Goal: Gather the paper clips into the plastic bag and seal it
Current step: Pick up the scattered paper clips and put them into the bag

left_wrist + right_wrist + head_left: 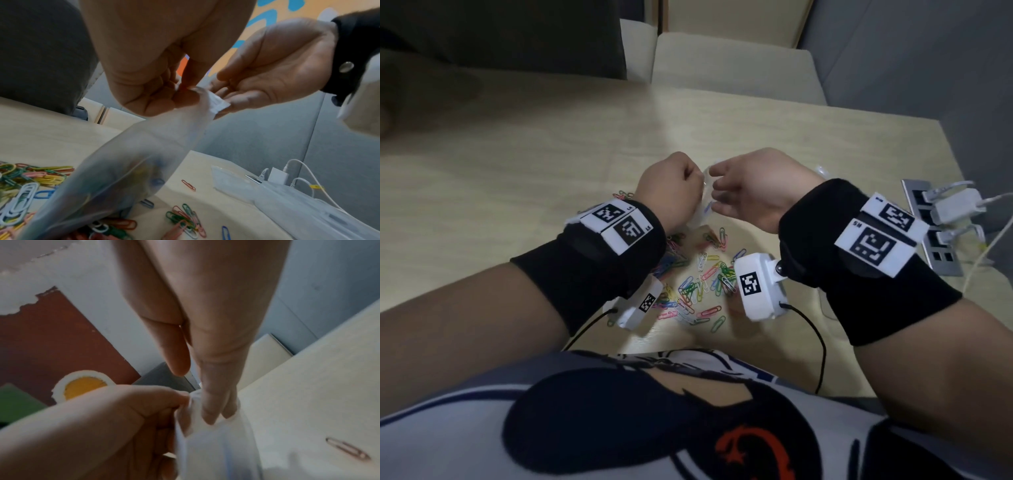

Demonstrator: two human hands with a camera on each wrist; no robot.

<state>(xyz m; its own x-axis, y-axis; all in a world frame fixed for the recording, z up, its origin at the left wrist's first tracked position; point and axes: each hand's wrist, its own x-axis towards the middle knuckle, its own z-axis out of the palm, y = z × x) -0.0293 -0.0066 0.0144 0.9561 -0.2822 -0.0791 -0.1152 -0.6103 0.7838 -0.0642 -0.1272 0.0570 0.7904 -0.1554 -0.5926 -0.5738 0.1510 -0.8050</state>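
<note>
- Here, a person holds a clear plastic bag (156,146) up above the table (551,144), both hands meeting at its top edge.
- The left hand (671,185) is curled, its thumb and fingers pinching one side of the bag's mouth; the left-wrist view shows the plastic gathered at the fingertips.
- The right hand (750,185) has its fingertips (209,417) on the opposite side of the mouth; the right-wrist view shows two of them pressed onto the folded rim, though the thumb behind it is not plainly seen.
- The bag hangs from that grip, and blurred coloured shapes at its lower end suggest it already holds a few clips.
- Most of the paper clips (698,274) lie scattered in a colourful heap on the table beneath the wrists, with one red clip (188,185) lying apart.
- A second sheet of clear plastic (287,203) and white charging cables (962,205) sit at the table's right edge.
- Judging by this, the step in hand is opening the bag's mouth; gathering has barely begun and sealing is far off.
- The next move likely calls for parting the two rims so one hand can hold the mouth wide while the other scoops clips in.
</note>
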